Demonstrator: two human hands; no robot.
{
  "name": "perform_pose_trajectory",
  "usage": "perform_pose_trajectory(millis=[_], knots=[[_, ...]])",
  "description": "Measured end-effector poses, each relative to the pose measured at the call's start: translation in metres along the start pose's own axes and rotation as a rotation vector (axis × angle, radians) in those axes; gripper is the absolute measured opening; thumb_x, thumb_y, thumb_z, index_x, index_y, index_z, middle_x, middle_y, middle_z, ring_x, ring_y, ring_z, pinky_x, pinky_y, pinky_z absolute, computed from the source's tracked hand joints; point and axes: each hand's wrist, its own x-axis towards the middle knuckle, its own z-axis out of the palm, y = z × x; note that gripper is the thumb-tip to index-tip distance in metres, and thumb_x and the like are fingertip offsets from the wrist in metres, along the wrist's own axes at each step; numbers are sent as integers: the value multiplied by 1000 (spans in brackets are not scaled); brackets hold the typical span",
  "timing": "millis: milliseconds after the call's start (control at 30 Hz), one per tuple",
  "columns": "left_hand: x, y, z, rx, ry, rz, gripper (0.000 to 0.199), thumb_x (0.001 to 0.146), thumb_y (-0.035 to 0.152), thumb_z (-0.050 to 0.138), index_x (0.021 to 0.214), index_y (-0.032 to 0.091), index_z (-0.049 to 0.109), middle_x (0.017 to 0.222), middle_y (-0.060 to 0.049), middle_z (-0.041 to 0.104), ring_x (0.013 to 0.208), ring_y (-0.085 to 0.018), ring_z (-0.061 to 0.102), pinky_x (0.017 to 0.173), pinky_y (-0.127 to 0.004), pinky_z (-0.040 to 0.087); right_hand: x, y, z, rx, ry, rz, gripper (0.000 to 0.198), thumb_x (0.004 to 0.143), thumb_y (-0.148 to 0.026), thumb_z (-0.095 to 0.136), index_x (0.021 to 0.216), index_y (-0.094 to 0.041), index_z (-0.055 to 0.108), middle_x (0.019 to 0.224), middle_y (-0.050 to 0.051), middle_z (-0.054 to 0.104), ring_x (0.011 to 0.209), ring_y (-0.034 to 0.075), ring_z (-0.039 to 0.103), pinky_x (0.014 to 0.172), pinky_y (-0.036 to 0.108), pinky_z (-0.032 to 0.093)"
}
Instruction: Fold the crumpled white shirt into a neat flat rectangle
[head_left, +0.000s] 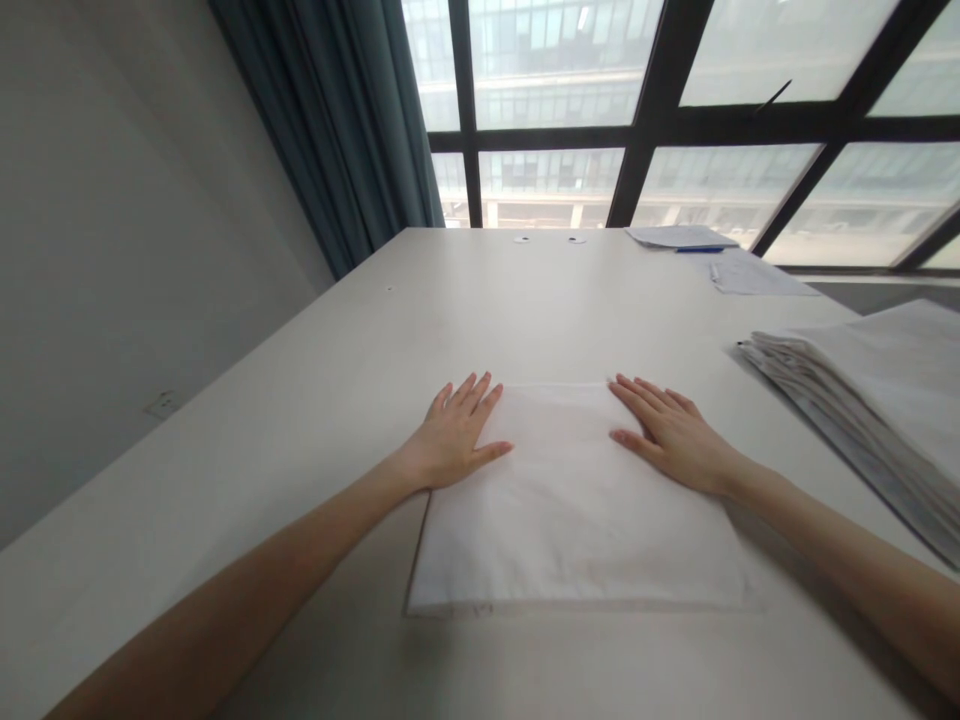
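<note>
A flat white cloth piece (577,530), roughly square, lies on the white table in front of me. My left hand (454,435) rests on its far left corner, fingers stretched out and pointing away from me. On the far right corner lies my right hand (667,430), palm down, its thumb over the cloth and its fingers reaching past the side. Neither hand is closed around anything. The near edge of the cloth runs almost straight and shows slight wrinkles.
A thick stack of folded white cloth (877,390) lies at the right edge of the white table (510,310). Papers (675,236) with a blue pen (699,249) lie at the far right. Beyond are a blue curtain (345,120) and a dark-framed window (555,138).
</note>
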Motion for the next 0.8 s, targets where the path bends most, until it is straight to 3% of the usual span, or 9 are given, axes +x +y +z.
perform_pose_trajectory(millis=[233, 533, 667, 800], knots=[[-3, -5, 4, -68, 16, -41, 77, 96, 64, 27, 152, 11, 22, 160, -17, 17, 148, -31, 14, 117, -52, 18, -4, 3, 4, 71, 37, 120, 72, 95, -59, 29, 150, -14, 31, 157, 14, 29, 144, 27, 27, 115, 51, 25], [-3, -24, 17, -204, 257, -326, 47, 97, 39, 36, 137, 15, 44, 142, -16, 50, 136, -28, 41, 114, -54, 23, -3, 7, 7, 194, 195, 239, 70, 92, -55, 34, 142, -7, 42, 144, 22, 48, 134, 34, 44, 110, 52, 33], [-1, -27, 12, -335, 344, -298, 30, 92, 29, 46, 117, 17, 55, 123, -11, 61, 124, -26, 51, 112, -51, 29, -4, 13, 5, 415, 255, 232, 66, 89, -55, 45, 142, -15, 42, 139, 18, 54, 127, 33, 52, 106, 49, 40], [-2, -26, 6, -465, 402, -212, 28, 89, 26, 51, 115, 18, 55, 113, -8, 60, 111, -23, 55, 104, -42, 39, -5, 15, -1, 663, 378, 266, 61, 87, -54, 54, 139, -24, 43, 132, 13, 60, 119, 30, 58, 99, 47, 47]])
